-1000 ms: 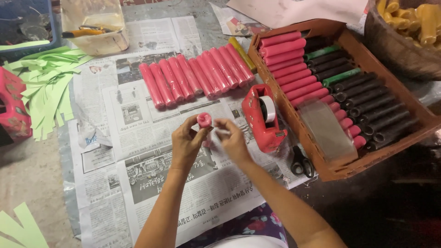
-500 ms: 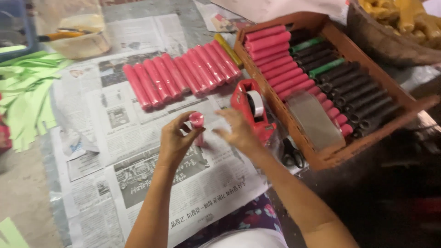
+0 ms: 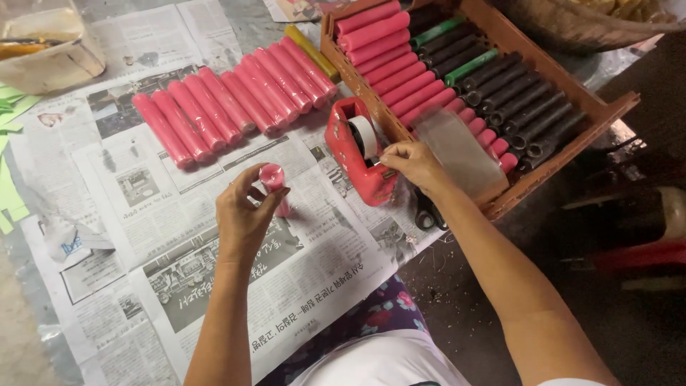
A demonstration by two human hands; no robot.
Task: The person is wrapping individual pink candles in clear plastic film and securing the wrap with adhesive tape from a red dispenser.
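My left hand (image 3: pixel 244 218) holds a pink paper-wrapped tube (image 3: pixel 274 183) upright over the newspaper (image 3: pixel 171 236). My right hand (image 3: pixel 413 163) has reached to the red tape dispenser (image 3: pixel 354 154), its fingertips pinching at the tape end by the cutter. A row of several finished pink tubes (image 3: pixel 229 107) lies on the newspaper beyond my left hand. A brown wooden tray (image 3: pixel 572 93) to the right holds several pink, black and green tubes.
Black scissors (image 3: pixel 426 213) lie by the dispenser near the tray's corner. A clear plastic sheet (image 3: pixel 457 146) rests on the tray. A plastic tub (image 3: pixel 44 50) stands at the far left, with green paper strips (image 3: pixel 8 193) along the left edge. A woven basket (image 3: pixel 586 21) sits behind the tray.
My right hand left the pink tube and moved right to the tape dispenser. My left hand kept the tube upright. The camera view shifted to the right.
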